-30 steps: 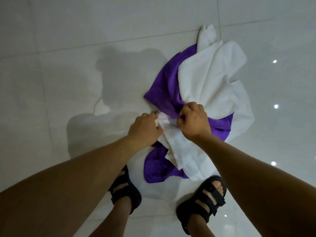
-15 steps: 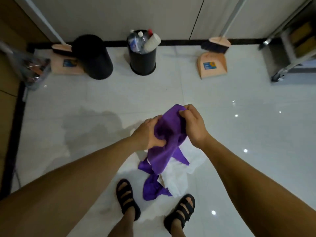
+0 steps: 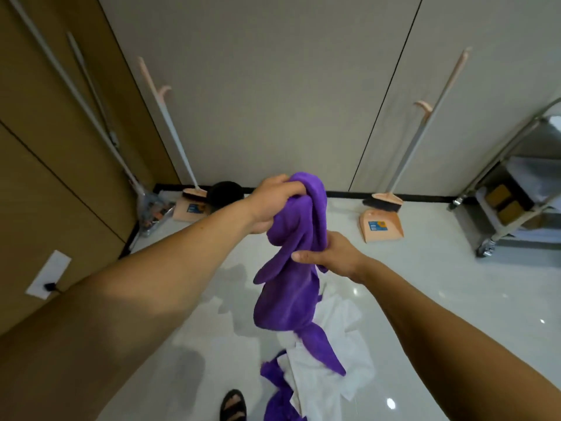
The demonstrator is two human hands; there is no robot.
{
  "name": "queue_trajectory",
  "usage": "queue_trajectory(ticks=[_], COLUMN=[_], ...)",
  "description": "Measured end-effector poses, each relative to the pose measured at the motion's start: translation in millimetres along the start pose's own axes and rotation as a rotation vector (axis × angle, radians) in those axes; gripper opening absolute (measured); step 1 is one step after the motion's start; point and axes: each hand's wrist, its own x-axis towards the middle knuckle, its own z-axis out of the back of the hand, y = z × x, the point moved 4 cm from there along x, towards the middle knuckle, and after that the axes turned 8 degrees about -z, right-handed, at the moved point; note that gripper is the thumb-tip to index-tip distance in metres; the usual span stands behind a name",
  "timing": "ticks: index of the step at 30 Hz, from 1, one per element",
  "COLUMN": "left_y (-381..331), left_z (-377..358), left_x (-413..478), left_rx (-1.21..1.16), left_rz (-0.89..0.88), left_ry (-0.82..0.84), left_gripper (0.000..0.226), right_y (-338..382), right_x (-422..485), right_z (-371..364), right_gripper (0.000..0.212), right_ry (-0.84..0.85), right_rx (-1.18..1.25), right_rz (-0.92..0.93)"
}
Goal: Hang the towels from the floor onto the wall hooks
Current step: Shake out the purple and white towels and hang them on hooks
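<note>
A: While purple towel [image 3: 291, 299] hangs near-vertical, L hand [image 3: 273, 205] fists its top end, nearer wall.
B: R hand [image 3: 331, 256] grips mid-length, fingers curled; tail reaches white towel [image 3: 337, 360] on floor. Hooks unseen.

The purple towel [image 3: 291, 268] has been pulled out of the heap and raised off the floor [image 3: 455, 299], with only its tail left hanging over the white towel [image 3: 334, 369]. Its top is now gripped by the left hand [image 3: 273, 205], which has been lifted higher, and the right hand [image 3: 331, 256] has been shifted down to its middle.
</note>
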Motion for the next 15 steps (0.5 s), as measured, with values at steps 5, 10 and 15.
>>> queue_trajectory(ticks=[5, 10, 15], left_y=[-86, -89, -57], left_z=[7, 39, 46], left_x=[-40, -97, -152], left_rx=[-0.141, 0.008, 0.089], left_rz=[-0.096, -0.051, 0.077], left_ry=[-0.129, -0.088, 0.013], left_gripper=[0.017, 0.094, 0.066], right_y=[64, 147, 217], right_x=[-29, -63, -91], right_z=[-4, -2, -15], right_gripper=[0.045, 0.038, 0.038], right_ry=[0.041, 0.134, 0.281], right_rx=[0.179, 0.683, 0.739], right_rz=[0.114, 0.201, 0.247])
